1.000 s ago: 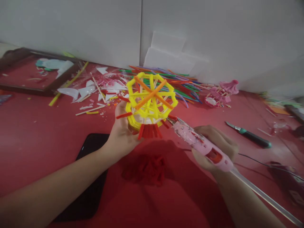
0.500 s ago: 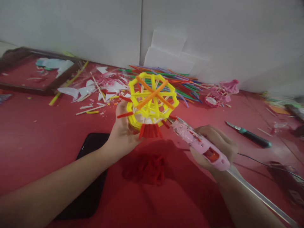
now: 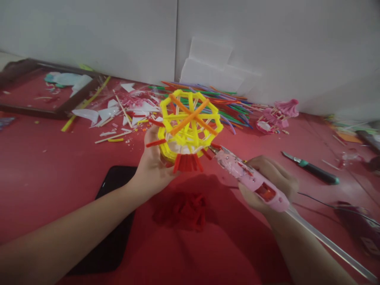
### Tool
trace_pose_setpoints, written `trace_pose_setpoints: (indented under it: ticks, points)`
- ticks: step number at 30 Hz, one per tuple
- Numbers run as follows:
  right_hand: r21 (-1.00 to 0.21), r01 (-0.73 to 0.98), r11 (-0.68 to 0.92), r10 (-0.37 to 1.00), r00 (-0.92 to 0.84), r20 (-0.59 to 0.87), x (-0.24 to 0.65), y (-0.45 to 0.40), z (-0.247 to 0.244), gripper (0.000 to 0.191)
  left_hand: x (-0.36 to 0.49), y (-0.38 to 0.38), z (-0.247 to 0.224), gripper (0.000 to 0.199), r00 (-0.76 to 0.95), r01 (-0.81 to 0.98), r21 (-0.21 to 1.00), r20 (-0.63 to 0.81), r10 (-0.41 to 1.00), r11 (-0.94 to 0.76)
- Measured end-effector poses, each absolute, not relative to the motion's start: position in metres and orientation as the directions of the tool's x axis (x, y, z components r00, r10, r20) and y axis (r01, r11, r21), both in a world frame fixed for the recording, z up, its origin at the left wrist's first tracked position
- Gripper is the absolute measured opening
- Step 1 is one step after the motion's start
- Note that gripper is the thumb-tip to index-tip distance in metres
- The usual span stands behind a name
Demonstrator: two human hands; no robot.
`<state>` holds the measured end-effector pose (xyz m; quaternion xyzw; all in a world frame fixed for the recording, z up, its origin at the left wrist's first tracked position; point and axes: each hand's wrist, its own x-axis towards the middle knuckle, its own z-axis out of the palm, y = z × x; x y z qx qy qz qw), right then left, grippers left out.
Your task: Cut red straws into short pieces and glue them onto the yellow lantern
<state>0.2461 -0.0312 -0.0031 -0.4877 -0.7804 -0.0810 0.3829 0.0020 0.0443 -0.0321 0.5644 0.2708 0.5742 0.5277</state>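
My left hand (image 3: pixel 154 162) is closed around the lower left side of a small carousel-like frame (image 3: pixel 191 114). Yellow pipe cleaners form its rings, orange ones cross over the top, and red pieces stick out around the base. My right hand (image 3: pixel 270 180) grips a pink hot glue gun (image 3: pixel 252 180), with a long clear glue stick (image 3: pixel 329 243) coming out of its back end. The gun's nozzle is at the lower right edge of the frame, beside a red piece; whether they touch I cannot tell. Below, a pile of short red pieces (image 3: pixel 190 209) lies on the red table (image 3: pixel 166 253).
A black phone-like slab (image 3: pixel 118 229) lies under my left forearm. To the right are a knife (image 3: pixel 314 170) and a thin cable. Behind stand colourful pipe cleaners (image 3: pixel 237 105), a pink model (image 3: pixel 277 114), white scraps (image 3: pixel 109 114) and a dark wooden frame (image 3: pixel 59 109).
The glue gun and my right hand have shifted very slightly right. The yellow frame in my left hand has barely moved.
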Motion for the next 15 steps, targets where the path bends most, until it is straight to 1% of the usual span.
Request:
trace_pose_setpoints:
  ticks: [8, 12, 15]
  points:
    - [-0.235, 0.838, 0.492, 0.682, -0.204, 0.703, 0.2425, -0.0288, -0.0033, 0.015, 0.0036, 0.0442, -0.0295, 0.094, 0.18, -0.3, 0.904, 0.367, 0.913, -0.304]
    - [-0.212, 0.859, 0.467, 0.67, -0.187, 0.718, 0.2417, -0.0282, -0.0016, 0.013, 0.0036, 0.0434, -0.0312, 0.09, 0.168, -0.29, 0.926, 0.298, 0.94, -0.242]
    - [-0.247, 0.827, 0.505, 0.681, -0.206, 0.703, 0.2434, -0.0311, -0.0013, 0.014, 0.005, 0.0431, -0.0283, 0.086, 0.153, -0.296, 0.928, 0.28, 0.948, -0.226]
